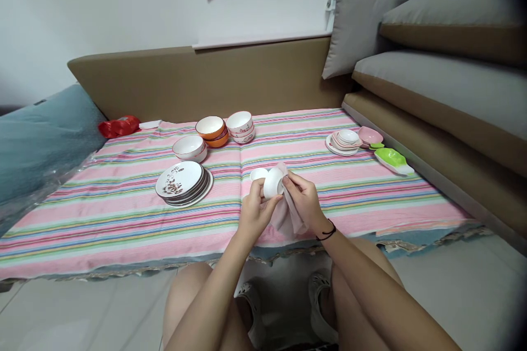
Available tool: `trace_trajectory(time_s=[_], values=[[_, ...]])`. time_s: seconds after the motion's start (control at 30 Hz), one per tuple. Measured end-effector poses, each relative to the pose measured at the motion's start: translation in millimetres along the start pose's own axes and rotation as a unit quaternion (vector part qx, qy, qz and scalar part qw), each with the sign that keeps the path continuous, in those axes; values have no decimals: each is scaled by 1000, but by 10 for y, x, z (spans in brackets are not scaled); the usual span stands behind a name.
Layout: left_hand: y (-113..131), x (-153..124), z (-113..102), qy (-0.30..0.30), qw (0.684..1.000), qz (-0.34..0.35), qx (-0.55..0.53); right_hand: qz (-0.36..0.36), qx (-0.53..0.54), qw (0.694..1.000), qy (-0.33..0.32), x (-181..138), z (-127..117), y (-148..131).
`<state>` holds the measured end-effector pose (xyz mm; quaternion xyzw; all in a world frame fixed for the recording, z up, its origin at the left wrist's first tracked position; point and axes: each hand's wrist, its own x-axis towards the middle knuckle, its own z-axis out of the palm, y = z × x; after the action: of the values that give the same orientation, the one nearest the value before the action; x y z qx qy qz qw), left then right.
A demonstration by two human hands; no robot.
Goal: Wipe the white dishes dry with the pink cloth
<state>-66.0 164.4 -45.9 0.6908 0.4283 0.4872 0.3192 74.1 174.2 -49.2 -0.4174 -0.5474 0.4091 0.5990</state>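
Observation:
My left hand (256, 207) is closed around a small white bowl (272, 184), tilted on its side above the striped cloth. My right hand (303, 197) grips a pale pink wiping cloth (286, 218) and presses it against the bowl's right side; the cloth's lower part hangs down loosely. Just behind the bowl, a small white dish (259, 174) rests on the striped cloth, partly covered by my left fingers and the bowl.
A striped cloth (123, 203) covers the surface. To the left stand stacked plates (179, 178), white bowls (189, 148), orange bowls (212, 129) and patterned bowls (241, 125). Small dishes (345, 141), a pink bowl (370, 136) and a green dish (392, 159) lie right, beside stacked cushions (444, 82).

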Motion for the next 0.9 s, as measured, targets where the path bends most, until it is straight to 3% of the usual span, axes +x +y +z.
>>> trace_trajectory(time_s=[0.27, 0.5, 0.67, 0.9], values=[[1, -32, 41, 22, 996, -48, -70, -46, -48, 998, 11, -22, 48, 46], [71, 15, 105, 34, 964, -141, -224, 11, 7, 1000, 19, -18, 62, 69], [64, 39, 104, 30, 955, -170, -239, 50, 54, 997, 1, 6, 48, 77], [40, 54, 62, 85, 950, -180, -241, 134, 113, 984, -43, 47, -3, 93]])
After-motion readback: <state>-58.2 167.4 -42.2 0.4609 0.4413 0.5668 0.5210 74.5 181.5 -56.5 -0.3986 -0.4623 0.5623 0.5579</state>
